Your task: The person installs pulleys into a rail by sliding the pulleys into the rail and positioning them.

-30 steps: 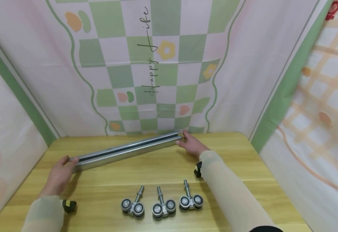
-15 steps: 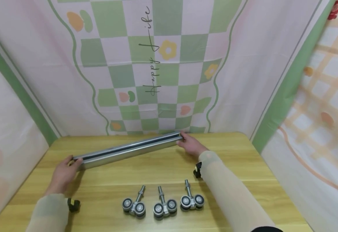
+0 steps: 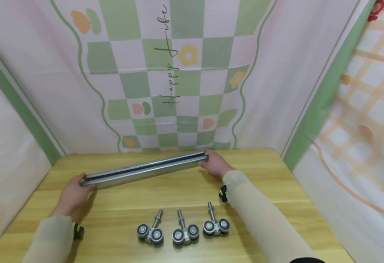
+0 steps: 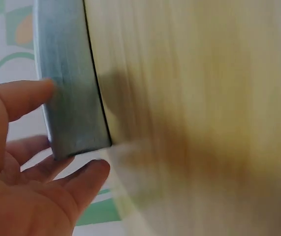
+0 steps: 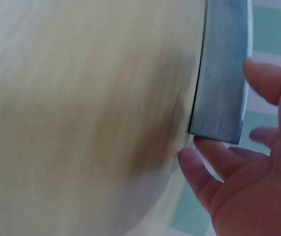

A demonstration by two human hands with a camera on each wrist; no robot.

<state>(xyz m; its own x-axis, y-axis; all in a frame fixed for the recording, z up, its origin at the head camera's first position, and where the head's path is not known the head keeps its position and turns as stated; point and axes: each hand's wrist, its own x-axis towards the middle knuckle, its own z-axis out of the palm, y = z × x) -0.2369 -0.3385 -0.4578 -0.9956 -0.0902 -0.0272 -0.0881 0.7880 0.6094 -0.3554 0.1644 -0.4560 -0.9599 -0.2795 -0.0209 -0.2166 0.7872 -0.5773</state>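
A long metal track rail [image 3: 146,173] with a dark slot along its upper side is held over the far part of the table, slanting away toward the right. My left hand [image 3: 74,195] grips its near left end, thumb on one face and fingers around the end. At the other end my right hand [image 3: 216,165] holds the rail between thumb and fingers. Both wrist views show the plain grey face of the rail at its cut ends. Closer to me lie three twin-wheel roller trolleys with bolts: left [image 3: 150,235], middle [image 3: 185,235] and right [image 3: 216,226].
The wooden table [image 3: 261,204] carries everything. A checked fabric curtain [image 3: 185,84] hangs right behind its far edge, with more fabric at the left and right. Small black wrist devices sit at both sleeves.
The rail's left end has moved slightly away from me and to the right along with my left hand. My right hand and the trolleys stay about where they were.
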